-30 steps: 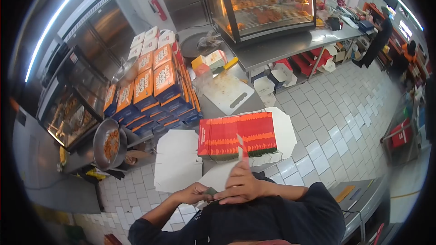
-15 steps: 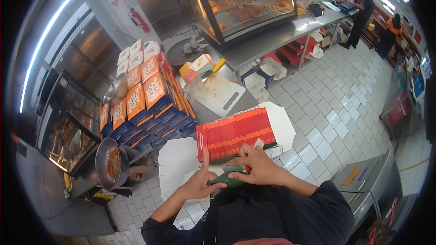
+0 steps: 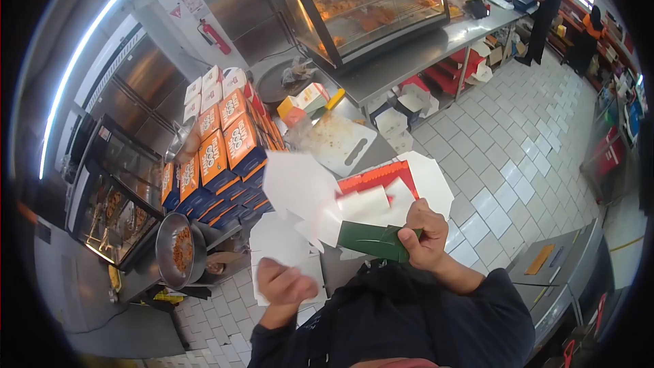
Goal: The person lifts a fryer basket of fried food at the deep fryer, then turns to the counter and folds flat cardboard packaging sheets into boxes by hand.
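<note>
My right hand [image 3: 426,235] is wrapped round one end of a green carton [image 3: 373,240], which it holds in front of my chest. White flaps [image 3: 296,180] of card spread up and left from the carton, partly smeared by motion. Lower left, my left hand [image 3: 285,283] is apart from the carton; its fingers are curled but blurred. Behind the carton lies a row of red cartons [image 3: 381,178], mostly covered by the white card. More flat white card [image 3: 269,249] lies to their left, and another white flap [image 3: 430,177] is at their right.
Stacked orange and blue boxes [image 3: 214,162] stand left, by a metal bowl of food [image 3: 180,252]. A white cutting board [image 3: 340,143] lies behind the cartons. Heated display cabinets [image 3: 371,10] stand behind and at the left. Two people [image 3: 543,17] are far right.
The green carton has opened out into white flaps and moved right and up in my right hand. My left hand has let go of it and moved down left. The view has shifted slightly.
</note>
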A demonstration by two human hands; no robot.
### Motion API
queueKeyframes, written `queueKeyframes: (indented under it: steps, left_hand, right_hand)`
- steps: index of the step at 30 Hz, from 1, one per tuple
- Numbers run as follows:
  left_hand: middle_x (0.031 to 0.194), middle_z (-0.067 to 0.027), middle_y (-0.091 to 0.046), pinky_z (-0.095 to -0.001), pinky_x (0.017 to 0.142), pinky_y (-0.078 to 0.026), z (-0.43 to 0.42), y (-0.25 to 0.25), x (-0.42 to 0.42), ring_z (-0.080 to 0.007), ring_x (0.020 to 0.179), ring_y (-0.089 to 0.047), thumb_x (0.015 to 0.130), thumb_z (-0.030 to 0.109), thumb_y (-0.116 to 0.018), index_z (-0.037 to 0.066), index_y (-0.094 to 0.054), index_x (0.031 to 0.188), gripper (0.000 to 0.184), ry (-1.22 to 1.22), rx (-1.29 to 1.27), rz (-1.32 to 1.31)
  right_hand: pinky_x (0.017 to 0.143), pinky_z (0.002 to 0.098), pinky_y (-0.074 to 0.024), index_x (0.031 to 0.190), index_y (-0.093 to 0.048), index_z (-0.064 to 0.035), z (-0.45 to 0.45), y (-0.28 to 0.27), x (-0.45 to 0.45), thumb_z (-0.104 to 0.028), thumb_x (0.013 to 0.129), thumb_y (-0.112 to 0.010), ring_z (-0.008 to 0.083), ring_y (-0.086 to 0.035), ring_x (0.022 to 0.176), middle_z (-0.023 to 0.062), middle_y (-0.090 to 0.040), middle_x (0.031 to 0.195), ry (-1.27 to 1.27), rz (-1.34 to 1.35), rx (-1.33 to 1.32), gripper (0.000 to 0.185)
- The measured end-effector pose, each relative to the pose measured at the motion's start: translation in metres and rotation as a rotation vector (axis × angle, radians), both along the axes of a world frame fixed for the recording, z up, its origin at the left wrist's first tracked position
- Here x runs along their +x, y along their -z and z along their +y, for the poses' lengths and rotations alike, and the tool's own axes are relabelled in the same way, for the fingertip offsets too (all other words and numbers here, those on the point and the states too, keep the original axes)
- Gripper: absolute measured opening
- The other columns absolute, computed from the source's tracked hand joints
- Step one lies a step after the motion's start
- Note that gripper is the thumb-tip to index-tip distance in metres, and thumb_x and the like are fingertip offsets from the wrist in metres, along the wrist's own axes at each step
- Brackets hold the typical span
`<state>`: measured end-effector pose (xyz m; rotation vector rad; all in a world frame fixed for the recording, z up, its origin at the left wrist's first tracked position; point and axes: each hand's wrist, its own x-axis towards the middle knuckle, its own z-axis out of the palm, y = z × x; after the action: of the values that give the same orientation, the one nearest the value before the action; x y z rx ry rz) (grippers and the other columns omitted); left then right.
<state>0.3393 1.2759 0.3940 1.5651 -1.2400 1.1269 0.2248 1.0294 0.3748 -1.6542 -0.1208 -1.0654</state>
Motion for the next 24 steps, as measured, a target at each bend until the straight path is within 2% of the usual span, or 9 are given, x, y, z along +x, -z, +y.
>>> queueKeyframes:
  steps: [2,5,6,8,10,13,18,20,24]
  left_hand:
    - [0.070,-0.0071,-0.050,-0.0313,0.052,-0.042,-0.015,0.029,-0.002,-0.0171,0.055,-0.047,0.085,0.017,-0.070,0.009,-0.060,0.122,0.038,-0.006,0.081,0.292]
    - [0.077,-0.0043,-0.060,-0.0247,0.054,-0.043,-0.023,0.049,0.025,-0.0089,0.059,-0.049,0.090,0.037,-0.072,0.005,-0.030,0.154,0.083,0.579,0.369,0.678]
    - [0.077,-0.0043,-0.060,-0.0247,0.054,-0.043,-0.027,0.046,0.019,-0.0089,0.059,-0.049,0.090,0.037,-0.072,0.005,-0.030,0.154,0.083,0.603,0.381,0.683]
    - [0.100,-0.0048,-0.064,-0.0239,0.058,-0.045,-0.041,0.036,0.008,-0.0096,0.065,-0.054,0.091,0.039,-0.071,0.004,-0.020,0.156,0.090,0.937,-0.165,1.424]
    - [0.120,-0.0061,-0.059,-0.0281,0.066,-0.049,-0.033,0.076,0.030,-0.0132,0.074,-0.059,0.090,0.037,-0.073,0.003,-0.020,0.155,0.090,1.039,-0.085,1.461]
    - [0.115,-0.0084,-0.060,-0.0370,0.084,-0.052,-0.045,0.091,0.026,-0.0202,0.091,-0.063,0.079,0.041,-0.082,0.005,-0.049,0.122,0.065,0.459,-0.285,1.032]
    - [0.125,-0.0178,-0.059,-0.0398,0.087,-0.053,-0.017,0.073,0.044,-0.0302,0.102,-0.065,0.077,0.026,-0.083,0.011,-0.058,0.095,0.033,0.464,0.027,0.810]
    - [0.122,-0.0166,-0.060,-0.0385,0.083,-0.054,-0.019,0.069,0.053,-0.0294,0.099,-0.065,0.077,0.021,-0.082,0.010,-0.060,0.086,0.026,0.810,-0.102,1.164]
    - [0.108,-0.0129,-0.063,-0.0361,0.078,-0.054,-0.026,0.061,0.047,-0.0255,0.091,-0.065,0.074,0.019,-0.084,0.010,-0.064,0.083,0.024,0.765,-0.107,1.184]
  right_hand:
    - [0.062,0.0345,-0.0330,0.073,-0.066,-0.0078,-0.001,-0.005,0.003,-0.023,0.085,-0.073,0.0199,-0.048,0.059,0.0012,-0.055,0.065,-0.054,-0.059,-0.092,0.021]
    - [0.061,0.0349,-0.0326,0.072,-0.064,-0.0095,0.001,-0.004,0.006,-0.028,0.085,-0.073,0.0197,-0.047,0.058,0.0000,-0.053,0.065,-0.139,-0.121,-0.246,0.025]
    - [0.061,0.0350,-0.0326,0.072,-0.063,-0.0104,0.003,-0.001,0.004,-0.030,0.085,-0.073,0.0197,-0.047,0.058,-0.0005,-0.052,0.064,-0.173,-0.111,-0.287,0.026]
    - [0.060,0.0334,-0.0321,0.071,-0.063,-0.0126,0.001,0.001,0.004,-0.032,0.083,-0.075,0.0179,-0.047,0.058,-0.0028,-0.051,0.063,-0.148,-0.108,-0.399,0.025]
    - [0.059,0.0319,-0.0312,0.072,-0.063,-0.0147,0.005,0.004,0.001,-0.032,0.081,-0.078,0.0151,-0.046,0.057,-0.0050,-0.048,0.062,-0.083,-0.148,-0.463,0.025]
    - [0.058,0.0307,-0.0309,0.069,-0.063,-0.0152,0.001,0.002,-0.003,-0.031,0.079,-0.080,0.0132,-0.047,0.055,-0.0059,-0.049,0.061,-0.005,-0.172,-0.516,0.026]
    - [0.058,0.0307,-0.0311,0.066,-0.062,-0.0152,-0.012,-0.002,-0.013,-0.029,0.080,-0.080,0.0134,-0.048,0.054,-0.0056,-0.052,0.060,0.097,-0.149,-0.616,0.027]
    - [0.060,0.0317,-0.0310,0.065,-0.062,-0.0134,-0.015,0.003,-0.015,-0.023,0.080,-0.079,0.0162,-0.047,0.054,-0.0033,-0.051,0.059,0.085,-0.066,-0.435,0.025]
    - [0.061,0.0327,-0.0306,0.066,-0.063,-0.0118,-0.016,0.009,-0.015,-0.016,0.075,-0.080,0.0175,-0.046,0.056,-0.0019,-0.051,0.060,0.245,-0.023,-0.170,0.020]
